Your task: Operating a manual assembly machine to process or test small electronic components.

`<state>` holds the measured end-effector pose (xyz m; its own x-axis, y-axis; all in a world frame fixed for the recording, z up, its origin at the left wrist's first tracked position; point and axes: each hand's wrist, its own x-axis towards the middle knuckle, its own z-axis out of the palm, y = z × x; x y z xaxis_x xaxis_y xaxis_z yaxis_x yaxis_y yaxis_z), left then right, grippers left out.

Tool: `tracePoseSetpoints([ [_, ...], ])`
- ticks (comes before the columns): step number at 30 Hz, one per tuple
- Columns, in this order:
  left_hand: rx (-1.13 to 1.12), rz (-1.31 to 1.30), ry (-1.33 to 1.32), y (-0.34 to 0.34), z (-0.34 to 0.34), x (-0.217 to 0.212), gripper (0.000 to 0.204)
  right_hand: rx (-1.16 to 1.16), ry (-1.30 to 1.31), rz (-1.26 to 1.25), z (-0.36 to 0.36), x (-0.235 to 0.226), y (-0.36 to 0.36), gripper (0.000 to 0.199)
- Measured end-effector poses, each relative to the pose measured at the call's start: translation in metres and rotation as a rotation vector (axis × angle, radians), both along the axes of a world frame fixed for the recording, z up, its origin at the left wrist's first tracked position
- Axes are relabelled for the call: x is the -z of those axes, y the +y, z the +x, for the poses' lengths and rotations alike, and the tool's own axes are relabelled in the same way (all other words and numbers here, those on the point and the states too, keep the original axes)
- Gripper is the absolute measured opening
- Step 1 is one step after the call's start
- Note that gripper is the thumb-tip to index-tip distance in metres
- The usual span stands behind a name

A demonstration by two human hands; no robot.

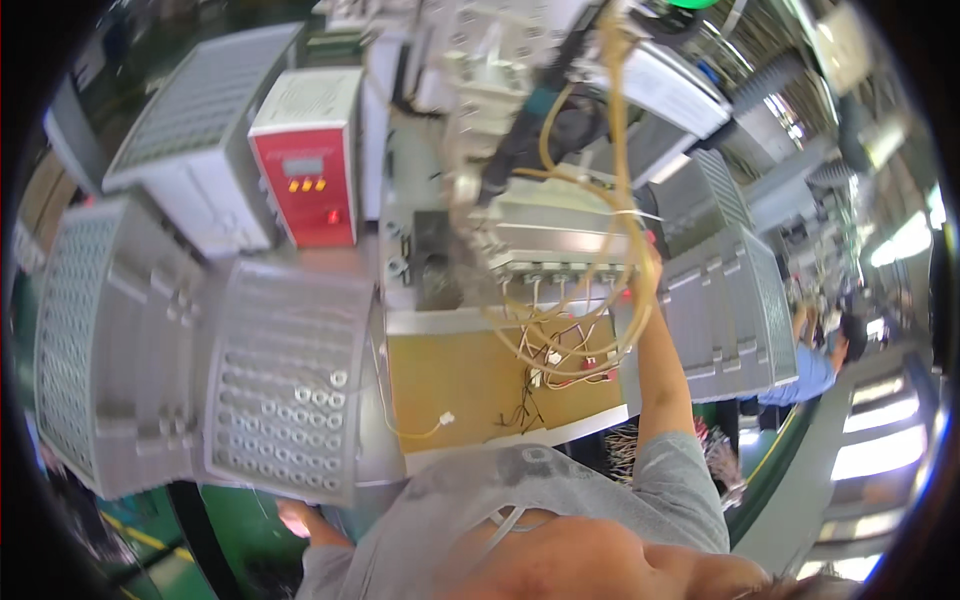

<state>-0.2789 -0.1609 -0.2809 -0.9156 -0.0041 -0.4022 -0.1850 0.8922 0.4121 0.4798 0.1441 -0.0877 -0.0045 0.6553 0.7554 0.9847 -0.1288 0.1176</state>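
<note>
The right hand is at the right end of the metal fixture, and the yellow cable runs lengthwise down beside it before looping leftward; blur hides whether its grip is apart or clamped on anything. The wires with connectors lie toward the body and to its left, on the brown board, nearer to it than to the left hand, whose grip I cannot tell, below the tray.
</note>
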Motion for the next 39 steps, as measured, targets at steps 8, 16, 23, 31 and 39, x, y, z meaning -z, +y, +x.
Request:
tracePoseSetpoints([
  [8, 0.021, -0.182, 0.212, 0.023, 0.025, -0.048, 0.053, 0.144, 0.183, -0.231, -0.054, -0.058, -0.023, 0.05],
  [16, 0.411, -0.318, 0.538, -0.013, 0.018, 0.004, 0.021, 0.203, 0.101, -0.349, -0.032, -0.036, -0.008, 0.072],
  [23, 0.523, -0.308, 0.494, 0.005, 0.032, -0.035, 0.027, 0.148, 0.176, -0.264, -0.04, -0.044, -0.008, 0.051],
  [31, 0.496, -0.483, 0.193, 0.01, 0.017, -0.032, 0.041, 0.164, 0.158, -0.276, -0.047, -0.05, -0.017, 0.039],
  [39, 0.151, -0.306, 0.179, 0.023, 0.027, -0.043, 0.049, 0.145, 0.158, -0.233, -0.053, -0.054, -0.014, 0.043],
])
